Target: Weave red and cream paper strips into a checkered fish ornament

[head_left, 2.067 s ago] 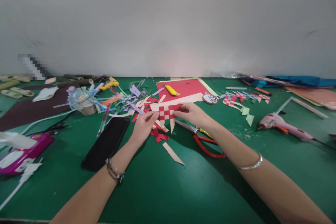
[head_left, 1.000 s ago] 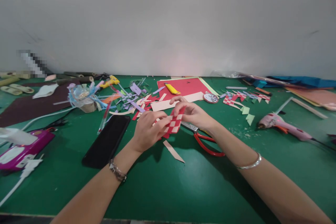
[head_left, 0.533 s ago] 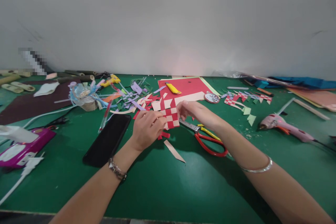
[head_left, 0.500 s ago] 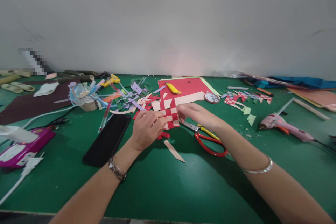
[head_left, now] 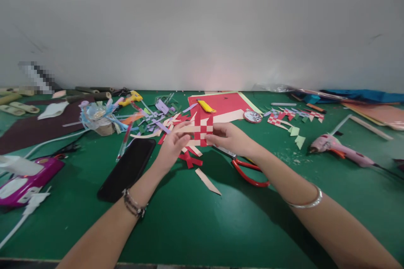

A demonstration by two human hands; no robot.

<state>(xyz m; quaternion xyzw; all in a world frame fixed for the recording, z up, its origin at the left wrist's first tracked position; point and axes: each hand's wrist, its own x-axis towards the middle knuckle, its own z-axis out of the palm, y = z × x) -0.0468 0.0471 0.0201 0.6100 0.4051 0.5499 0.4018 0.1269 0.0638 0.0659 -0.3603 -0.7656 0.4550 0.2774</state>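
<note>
A small checkered piece of woven paper strips [head_left: 203, 131], red and pale pink, is raised above the table with loose strip ends at its top and left. My right hand [head_left: 235, 139] pinches its right edge, thumb in front and fingers behind. On the other side my left hand [head_left: 170, 148] is closed around the pale strip ends, its far fingers partly hidden. Below lie red paper scraps [head_left: 190, 160] and a single pale strip [head_left: 207, 181]. Scissors with red handles [head_left: 251, 173] rest under my right wrist, partly covered.
A black phone [head_left: 126, 171] lies left of my left forearm. Behind my hands are red paper sheets [head_left: 229, 103] and a yellow cutter [head_left: 206, 106]. A pink glue gun [head_left: 342, 149] is at right, a magenta power strip [head_left: 30, 180] at left. A grey partition [head_left: 202, 38] borders the table.
The woven paper has come up off the table and now faces me more upright. My right hand has closed on its right edge; my left hand has turned, showing its thumb.
</note>
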